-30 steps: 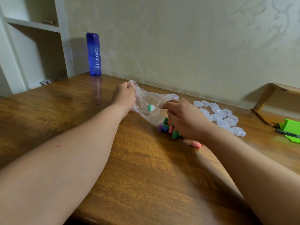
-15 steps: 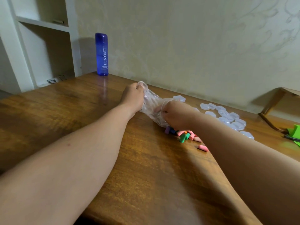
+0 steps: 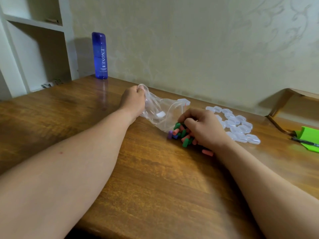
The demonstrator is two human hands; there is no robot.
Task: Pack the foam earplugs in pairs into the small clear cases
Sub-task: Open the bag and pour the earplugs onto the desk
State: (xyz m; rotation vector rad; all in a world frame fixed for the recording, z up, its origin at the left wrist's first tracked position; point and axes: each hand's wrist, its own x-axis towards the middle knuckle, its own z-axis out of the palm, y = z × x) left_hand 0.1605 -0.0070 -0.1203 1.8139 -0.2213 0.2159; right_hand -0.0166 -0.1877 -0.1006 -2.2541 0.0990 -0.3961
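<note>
Far left, a white shelf unit (image 3: pixel 36 49) stood vs. the wall, w/ a tall blue bottle (image 3: pixel 100 56) upright just beside it at the back edge of the wooden table (image 3: pixel 138 178). Your L hand (image 3: pixel 133 100) came next. Its fingers were curled tight round the bunched end of a clear plastic bag (image 3: pixel 155 107), holding that end lifted a bit. The rest of the bag sloped down to the right, w/ its mouth on the tabletop. One pale piece (image 3: pixel 160 115) sat inside the bag; couldn't tell what it was.

At the bag's mouth lay the foam earplugs (image 3: pixel 179 133), a loose heap of green, pink & purple ones on the wood. Your R hand (image 3: pixel 202 129) sat over the heap's right side, palm down. Its fingers were curled in narrow w/ the tips down among the plugs; couldn't tell if any were actually pinched. One pink earplug (image 3: pixel 208 152) lay apart from the heap, near your R wrist.

Just right of that hand, the small clear cases (image 3: pixel 238 125) were spread in a cluster on the table, many touching one another, well short of the wall. Far right, a black pen (image 3: pixel 305 141) lay on a bright green item (image 3: pixel 309 135) at the table's edge.
</note>
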